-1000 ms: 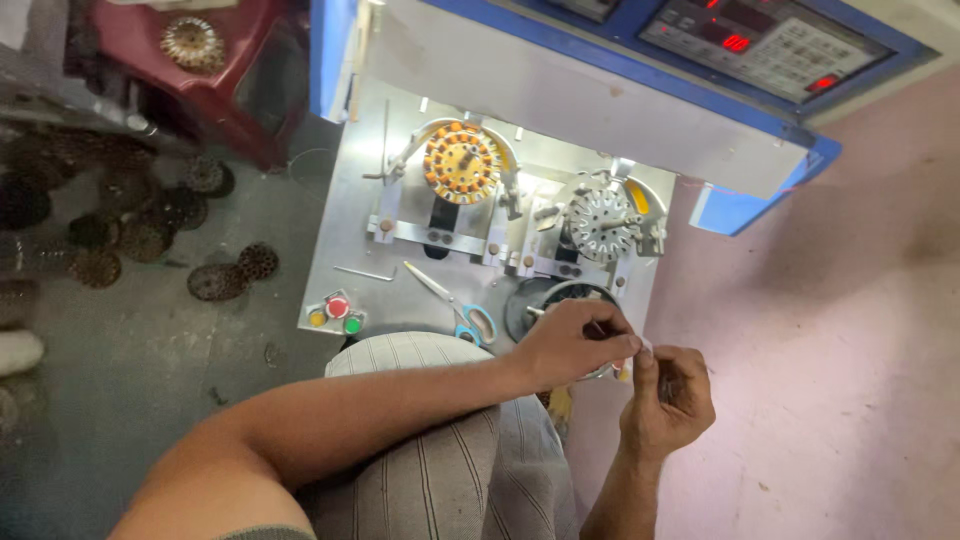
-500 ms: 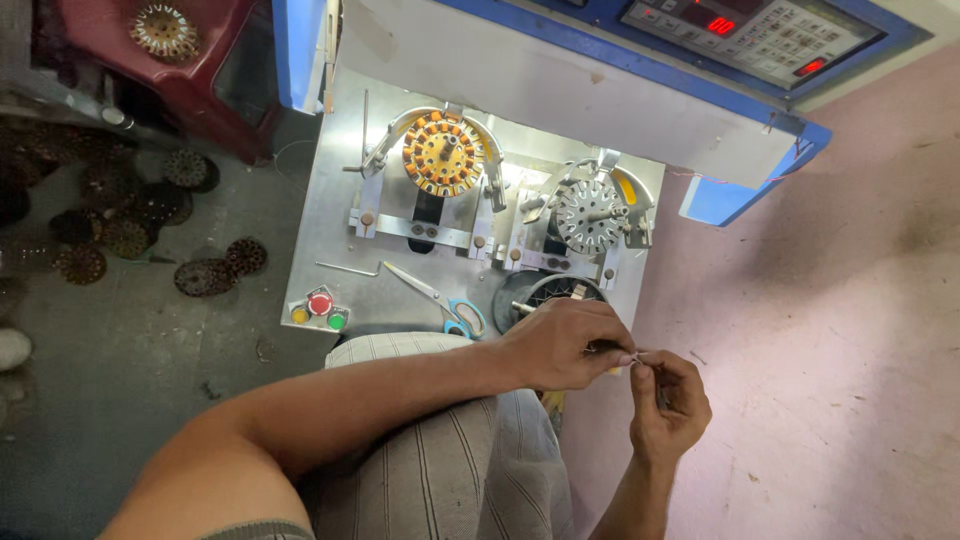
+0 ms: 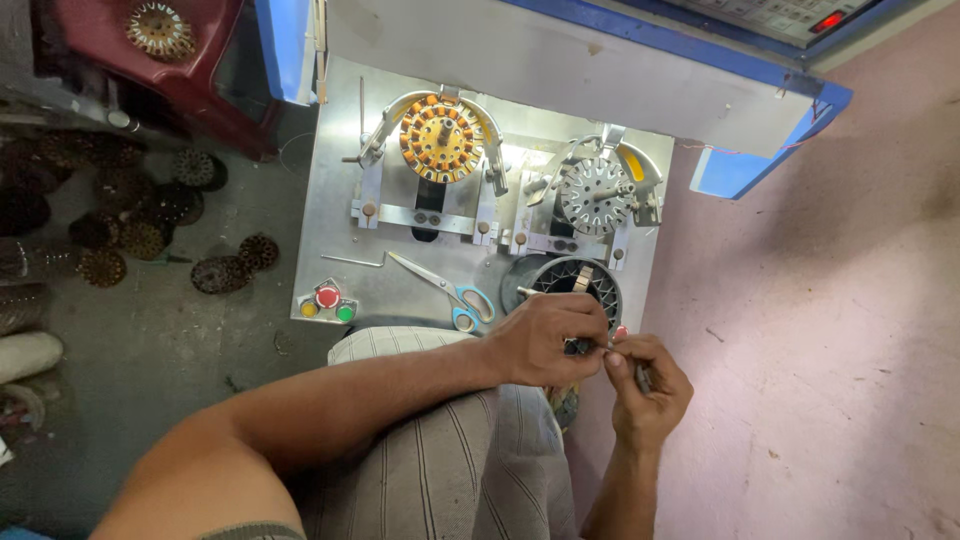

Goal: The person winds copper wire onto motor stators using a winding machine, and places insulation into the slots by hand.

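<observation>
Pinching small part w/ both hands (image 3: 600, 350), scissors (image 3: 445, 288) & stator (image 3: 575, 285) nearby.

On the worktop (image 3: 340, 200) two wound stators sit side by side — one stator (image 3: 441, 137) to the left, the other stator (image 3: 594, 194) to the right. Scissors (image 3: 445, 290) lie in front of the left one, push buttons (image 3: 327, 302) further left. A ring core (image 3: 572, 283) sits before the right stator (just behind both hands). More stators (image 3: 130, 220) lie on the floor, left.
</observation>
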